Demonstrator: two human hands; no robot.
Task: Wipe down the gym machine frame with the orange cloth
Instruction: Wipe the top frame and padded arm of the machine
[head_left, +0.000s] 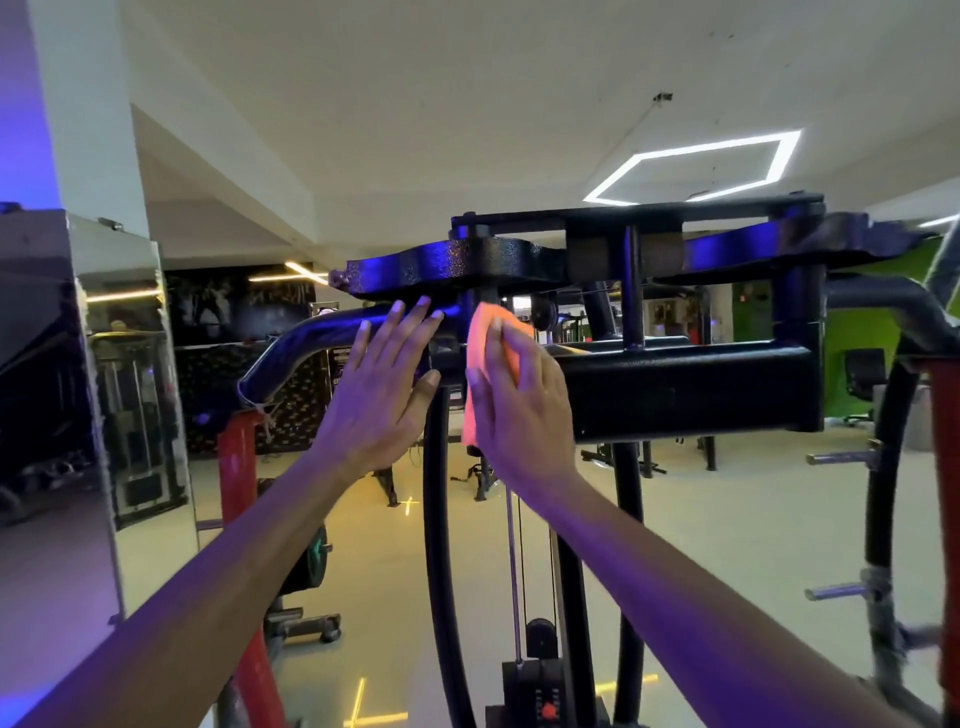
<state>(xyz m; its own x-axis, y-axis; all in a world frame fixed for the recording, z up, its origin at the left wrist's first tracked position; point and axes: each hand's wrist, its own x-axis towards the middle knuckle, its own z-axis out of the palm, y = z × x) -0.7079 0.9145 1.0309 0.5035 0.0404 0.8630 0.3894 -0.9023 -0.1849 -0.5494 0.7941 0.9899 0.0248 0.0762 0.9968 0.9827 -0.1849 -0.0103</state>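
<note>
Orange cloth (491, 358) sits in the middle of the view, pressed flat against the black machine frame (691, 387), up near the top of the machine.

Far to the left stands a shiny mirror wall (78, 364). Next to it is a red post (236, 467) with a bit of string tied at its top. A curved black bar (306, 338) bends up from that post to the frame.

The left hand (384, 384) comes next. Its fingers (405, 322) are straight and spread, and they rest flat on the curved bar and the frame. It holds nothing.

Just beside it, the right hand (519, 405) lies on the cloth. Its fingers (511, 345) are straight and push the cloth onto the frame. Part of the cloth hangs down below the thumb.

Under the hands, black pipes (436, 545) go down to the floor (727, 519), and thin cables (514, 561) run down between them.

To the right is a green wall (862, 332) with a black chair (865, 379) in front of it. A bright light shape (696, 166) glows on the ceiling.
</note>
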